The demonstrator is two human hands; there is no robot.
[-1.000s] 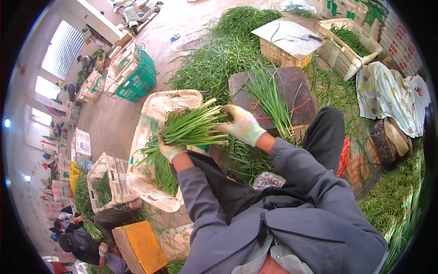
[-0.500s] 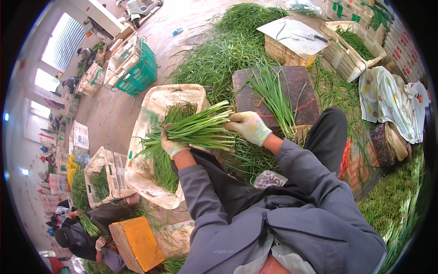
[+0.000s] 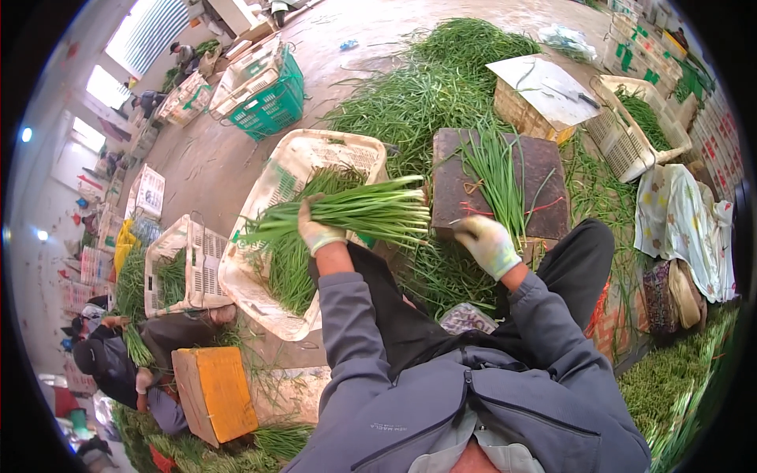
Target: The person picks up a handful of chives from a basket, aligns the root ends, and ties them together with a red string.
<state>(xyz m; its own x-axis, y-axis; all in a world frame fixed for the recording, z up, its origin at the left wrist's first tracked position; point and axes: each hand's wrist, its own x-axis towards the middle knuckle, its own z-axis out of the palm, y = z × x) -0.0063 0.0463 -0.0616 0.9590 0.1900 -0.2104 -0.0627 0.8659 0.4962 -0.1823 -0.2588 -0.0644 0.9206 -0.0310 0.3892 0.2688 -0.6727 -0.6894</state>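
Observation:
My gloved left hand (image 3: pixel 318 229) is closed around a thick bunch of green chives (image 3: pixel 371 211), its pale cut ends pointing right and its leaf tips left. The bunch is held over the right side of a white plastic basket (image 3: pixel 229 272), which has more chives (image 3: pixel 292 276) in it. My gloved right hand (image 3: pixel 490 246) is apart from the bunch, close to the front edge of a dark brown board-topped stand (image 3: pixel 453 169). Its fingers are curled and pinched; whatever is between them is too small to make out. Another bunch of chives (image 3: pixel 497 177) lies on the stand beside thin red ties (image 3: pixel 544 205).
Loose chives form a big heap (image 3: pixel 410 94) beyond the stand. A knife (image 3: pixel 579 96) rests on a white board (image 3: pixel 544 87) over a crate. A pale basket (image 3: pixel 615 130) stands at right, a green crate (image 3: pixel 272 98) at far left. A co-worker (image 3: pixel 118 363) sits left near an orange box (image 3: pixel 225 394).
My right hand has left the pale ends of the bunch and moved right, toward the stand's front edge. My left hand still grips the bunch. The view has shifted slightly.

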